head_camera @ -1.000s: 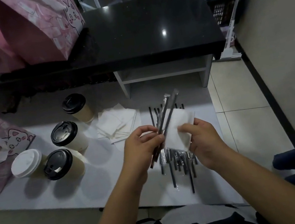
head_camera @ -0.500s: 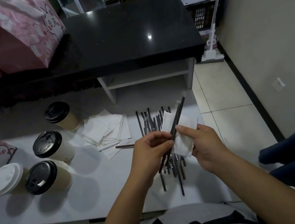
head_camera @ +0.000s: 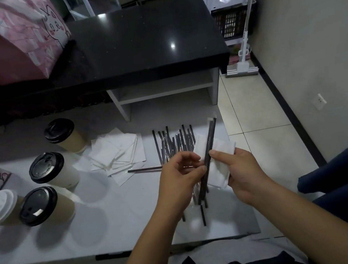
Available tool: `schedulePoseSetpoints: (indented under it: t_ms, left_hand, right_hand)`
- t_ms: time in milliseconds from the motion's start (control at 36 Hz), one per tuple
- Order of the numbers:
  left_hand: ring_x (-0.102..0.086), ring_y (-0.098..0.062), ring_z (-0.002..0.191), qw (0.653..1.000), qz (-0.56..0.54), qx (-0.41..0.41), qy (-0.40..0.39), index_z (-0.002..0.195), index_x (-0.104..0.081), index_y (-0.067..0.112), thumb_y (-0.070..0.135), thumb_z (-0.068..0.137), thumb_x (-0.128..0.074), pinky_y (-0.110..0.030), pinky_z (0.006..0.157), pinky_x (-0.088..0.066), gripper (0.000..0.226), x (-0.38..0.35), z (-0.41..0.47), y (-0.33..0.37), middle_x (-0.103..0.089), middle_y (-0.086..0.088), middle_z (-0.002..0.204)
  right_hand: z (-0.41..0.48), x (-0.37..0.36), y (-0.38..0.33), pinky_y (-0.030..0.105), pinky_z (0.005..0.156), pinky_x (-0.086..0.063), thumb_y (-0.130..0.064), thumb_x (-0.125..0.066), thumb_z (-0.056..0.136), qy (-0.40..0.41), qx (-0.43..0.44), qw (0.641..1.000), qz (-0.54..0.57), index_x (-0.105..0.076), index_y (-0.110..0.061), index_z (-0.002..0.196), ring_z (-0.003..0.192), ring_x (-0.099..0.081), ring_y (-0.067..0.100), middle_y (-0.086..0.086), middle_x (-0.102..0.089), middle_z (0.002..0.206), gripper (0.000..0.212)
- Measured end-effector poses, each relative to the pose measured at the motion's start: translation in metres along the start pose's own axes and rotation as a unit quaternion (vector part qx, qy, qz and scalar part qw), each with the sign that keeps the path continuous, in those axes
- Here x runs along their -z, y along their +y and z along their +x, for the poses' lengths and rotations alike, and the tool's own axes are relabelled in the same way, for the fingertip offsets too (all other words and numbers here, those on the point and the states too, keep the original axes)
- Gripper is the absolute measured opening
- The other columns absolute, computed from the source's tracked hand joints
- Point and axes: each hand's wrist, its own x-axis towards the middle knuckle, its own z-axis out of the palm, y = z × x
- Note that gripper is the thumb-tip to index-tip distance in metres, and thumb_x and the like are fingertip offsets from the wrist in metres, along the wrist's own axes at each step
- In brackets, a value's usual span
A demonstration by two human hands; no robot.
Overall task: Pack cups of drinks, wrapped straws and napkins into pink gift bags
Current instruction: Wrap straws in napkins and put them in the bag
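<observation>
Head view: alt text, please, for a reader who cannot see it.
The left hand pinches black straws against a white napkin gripped by the right hand, above a white table. Loose straws lie beneath, a napkin pile and four lidded cups to their left. Pink bags sit at the far left.

I note the black table (head_camera: 142,45) as polished and glossy, throwing back a lamp spot; the white table (head_camera: 114,222) smooth, duller. Cups (head_camera: 67,176) look paper under plastic lids (head_camera: 46,164), napkins (head_camera: 114,151) matt soft paper, straws (head_camera: 170,144) in shiny clear film, gift bags (head_camera: 11,44) printed paper.
</observation>
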Motion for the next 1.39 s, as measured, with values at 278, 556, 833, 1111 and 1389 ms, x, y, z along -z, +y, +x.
schedulePoseSetpoints:
  t_ms: [278, 556, 833, 1111, 1389]
  left_hand:
    - [-0.07, -0.011, 0.082, 0.998, 0.032, -0.033, 0.041, 0.091, -0.07, 0.016, 0.0, 0.079, -0.079, -0.022, 0.074, -0.058, 0.022, -0.008, -0.022, -0.015, -0.075, 0.0, 0.084]
    - [-0.065, -0.006, 0.089, 0.985, 0.112, -0.082, 0.105, 0.09, -0.076, 0.034, 0.023, 0.08, -0.083, -0.028, 0.079, -0.055, 0.017, 0.021, -0.051, -0.02, -0.071, 0.012, 0.096]
    - [-0.071, -0.024, 0.103, 0.999, -0.021, 0.01, 0.022, 0.12, -0.068, 0.02, 0.011, 0.088, -0.074, -0.048, 0.095, -0.057, 0.033, 0.069, -0.07, -0.005, -0.074, -0.01, 0.107]
    - [-0.067, -0.032, 0.114, 0.985, -0.163, 0.03, -0.054, 0.136, -0.053, 0.02, 0.012, 0.072, -0.083, -0.042, 0.091, -0.056, 0.071, 0.144, -0.098, -0.012, -0.07, -0.018, 0.122]
    - [-0.069, -0.014, 0.085, 0.986, -0.043, -0.079, 0.138, 0.104, -0.071, 0.002, -0.001, 0.083, -0.076, -0.024, 0.076, -0.056, 0.022, 0.272, -0.174, -0.017, -0.075, -0.014, 0.097]
  right_hand:
    - [-0.009, 0.018, 0.007, 0.041, 0.072, -0.062, 0.001, -0.068, 0.085, -0.074, 0.007, 0.994, -0.076, -0.073, -0.002, 0.096, 0.081, -0.075, 0.031, 0.02, -0.075, 0.091, 0.012]
    - [-0.024, 0.002, 0.013, 0.031, 0.055, -0.058, -0.001, -0.071, 0.084, -0.15, 0.0, 0.983, -0.109, -0.071, -0.004, 0.095, 0.075, -0.075, 0.027, 0.014, -0.076, 0.086, 0.011]
    - [-0.035, -0.022, 0.026, 0.037, 0.068, -0.062, -0.018, -0.072, 0.085, -0.223, 0.002, 0.953, -0.203, -0.07, -0.018, 0.1, 0.084, -0.074, 0.018, 0.0, -0.076, 0.088, 0.015]
    - [-0.065, -0.077, 0.06, 0.033, 0.069, -0.061, -0.029, -0.076, 0.075, -0.278, 0.015, 0.926, -0.253, -0.073, -0.015, 0.106, 0.091, -0.074, 0.021, 0.005, -0.076, 0.099, 0.034]
    - [-0.123, -0.208, 0.168, 0.035, 0.062, -0.06, -0.012, -0.077, 0.082, -0.193, 0.133, 0.934, -0.269, -0.077, -0.009, 0.082, 0.077, -0.075, 0.025, 0.011, -0.076, 0.081, 0.003]
